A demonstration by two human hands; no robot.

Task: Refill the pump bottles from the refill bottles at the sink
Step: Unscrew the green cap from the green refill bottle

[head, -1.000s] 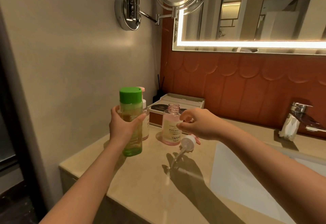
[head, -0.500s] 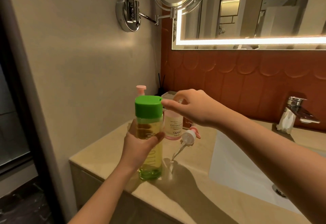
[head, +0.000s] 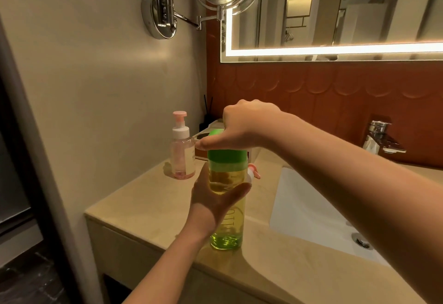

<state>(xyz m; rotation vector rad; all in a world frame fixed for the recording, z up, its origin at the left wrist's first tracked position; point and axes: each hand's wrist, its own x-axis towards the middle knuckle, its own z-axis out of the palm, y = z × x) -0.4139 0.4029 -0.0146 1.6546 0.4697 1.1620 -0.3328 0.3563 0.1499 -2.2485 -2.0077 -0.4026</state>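
My left hand (head: 215,198) is wrapped around the middle of the refill bottle (head: 227,219), holding it upright in front of me near the front edge of the tabletop (head: 148,198). My right hand (head: 244,124) is clamped down over its green cap (head: 227,157), fingers curled around the top. The bottle looks nearly full of yellow-green liquid, so the risk is in the opening. If I squeeze the soft body while the cap comes loose, liquid could well up and run over my fingers and the tabletop. If my left grip slips as I twist, the whole bottle could turn or drop off the edge. My right forearm also reaches across above the sink (head: 311,212), and a jerk when the cap frees could swing it into the pump head (head: 254,172) just behind the bottle. The pink pump bottle (head: 182,157) stands well clear by the wall. I cannot tell whether the cap screws or flips, since my hand covers most of it. I also cannot tell whether the bottle's base touches the tabletop or hangs just above it. Only a bit of the pump head peeks out, and whatever stands directly behind the bottle is blocked. The lettering on the bottle is too blurred to read.
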